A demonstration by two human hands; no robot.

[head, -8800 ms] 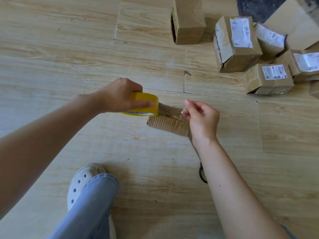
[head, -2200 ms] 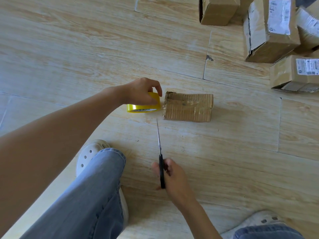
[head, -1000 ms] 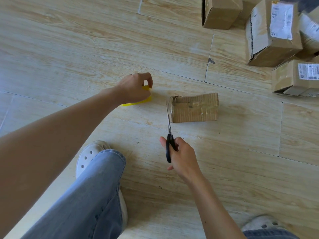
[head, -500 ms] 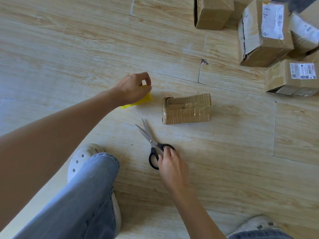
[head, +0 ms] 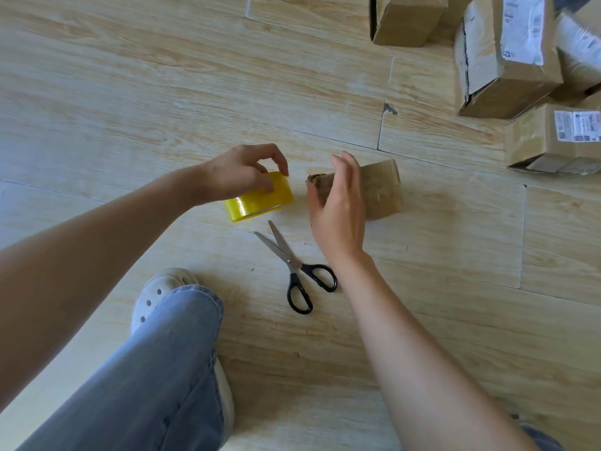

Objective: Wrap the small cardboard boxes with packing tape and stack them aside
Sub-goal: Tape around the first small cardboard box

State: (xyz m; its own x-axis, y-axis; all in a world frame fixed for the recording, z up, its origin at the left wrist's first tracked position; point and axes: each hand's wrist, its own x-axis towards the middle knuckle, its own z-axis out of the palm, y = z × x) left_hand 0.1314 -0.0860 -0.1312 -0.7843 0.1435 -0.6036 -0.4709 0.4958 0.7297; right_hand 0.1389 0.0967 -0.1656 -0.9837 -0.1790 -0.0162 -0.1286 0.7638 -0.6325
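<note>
A small corrugated cardboard box [head: 380,190] lies on the wood-look floor at centre. My right hand [head: 338,206] hovers over its left end with fingers straight and spread, holding nothing; whether it touches the box is unclear. My left hand [head: 240,172] grips a yellow roll of packing tape [head: 260,198] just left of the box, fingers curled over its top. Black-handled scissors [head: 292,265] lie on the floor with blades apart, in front of the box and tape.
Several taped cardboard boxes with white labels [head: 507,56] crowd the upper right corner, another [head: 406,17] at the top edge. My jeans leg and a white clog [head: 159,294] fill the lower left. A second knee shows at bottom right.
My right hand has let go of the scissors, which now lie on the floor, and has risen to the left end of the box. The tape roll has tipped up in my left hand.
</note>
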